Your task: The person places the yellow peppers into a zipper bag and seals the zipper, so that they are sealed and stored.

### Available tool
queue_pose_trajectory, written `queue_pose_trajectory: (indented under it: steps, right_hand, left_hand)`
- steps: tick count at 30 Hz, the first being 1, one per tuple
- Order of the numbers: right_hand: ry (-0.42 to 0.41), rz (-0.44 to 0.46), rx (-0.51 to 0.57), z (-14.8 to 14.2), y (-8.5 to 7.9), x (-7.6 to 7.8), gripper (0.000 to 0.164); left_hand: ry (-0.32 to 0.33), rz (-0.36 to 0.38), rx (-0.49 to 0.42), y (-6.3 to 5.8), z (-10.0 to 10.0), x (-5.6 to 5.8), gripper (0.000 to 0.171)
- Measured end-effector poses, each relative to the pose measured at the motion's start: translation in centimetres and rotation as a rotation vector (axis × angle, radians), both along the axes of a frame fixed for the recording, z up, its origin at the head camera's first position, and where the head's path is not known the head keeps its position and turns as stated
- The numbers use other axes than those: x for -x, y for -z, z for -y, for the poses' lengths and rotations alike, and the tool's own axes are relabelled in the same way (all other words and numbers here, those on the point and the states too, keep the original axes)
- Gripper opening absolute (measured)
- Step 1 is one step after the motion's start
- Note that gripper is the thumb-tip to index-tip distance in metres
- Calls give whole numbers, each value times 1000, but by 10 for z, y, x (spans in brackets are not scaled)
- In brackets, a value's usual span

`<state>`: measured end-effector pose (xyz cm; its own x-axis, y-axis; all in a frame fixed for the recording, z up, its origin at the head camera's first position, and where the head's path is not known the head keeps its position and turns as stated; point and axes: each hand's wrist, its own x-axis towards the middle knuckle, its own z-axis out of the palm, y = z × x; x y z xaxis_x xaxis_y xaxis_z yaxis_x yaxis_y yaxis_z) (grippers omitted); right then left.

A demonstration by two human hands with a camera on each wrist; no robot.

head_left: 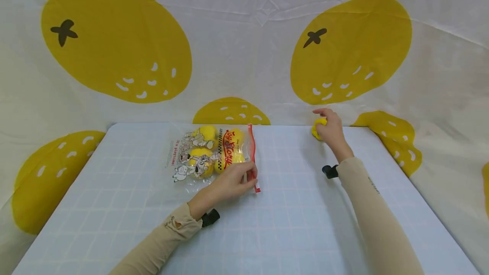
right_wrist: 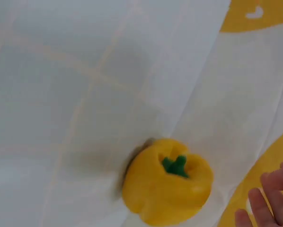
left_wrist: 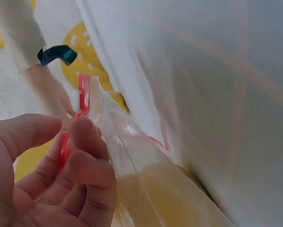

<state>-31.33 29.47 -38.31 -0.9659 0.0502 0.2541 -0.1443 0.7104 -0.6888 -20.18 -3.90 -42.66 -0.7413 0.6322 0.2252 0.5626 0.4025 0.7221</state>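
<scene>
A clear printed zip bag (head_left: 189, 150) lies on the table with several rounded yellow things inside. My left hand (head_left: 233, 179) grips the bag's right edge, at the red zip strip (left_wrist: 84, 94), with curled fingers. A white slider (left_wrist: 76, 101) sits on that strip, just beyond the fingertips in the left wrist view. Toward the back right, a yellow bell pepper (right_wrist: 167, 184) with a green stem stands on the table. Beside it is my right hand (head_left: 332, 133), its fingers (right_wrist: 269, 203) spread loosely and apart from the pepper in the right wrist view.
The table (head_left: 282, 224) has a pale checked cover. Behind it hangs a white cloth (head_left: 240, 46) printed with big yellow fruit shapes. Black wrist cameras, one on the left wrist (head_left: 211, 217) and one on the right (head_left: 330, 171), stick out beside the sleeves.
</scene>
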Motion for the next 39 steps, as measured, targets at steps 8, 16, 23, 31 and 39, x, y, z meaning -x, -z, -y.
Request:
queue_pose_trajectory:
  steps: [8,16,23,31,39]
  right_hand:
    - [-76,365,-270,-41,-1,9,76]
    - [-103,307,-418,-50,17,6,77]
    - [-72,281,-469,-47,10,-5,69]
    - [-92,391,-359,-40,12,-22,75]
    - [-66,340,-271,-14,11,-44,75]
  left_hand:
    - [1,18,3,0,0,-1,8]
    - [4,33,-5,-1,0,-2,9]
    - [-4,35,4,-3,-2,-3,10]
    - [-5,36,-1,-1,-2,-2,11]
    - [-6,22,-11,1,1,-2,11]
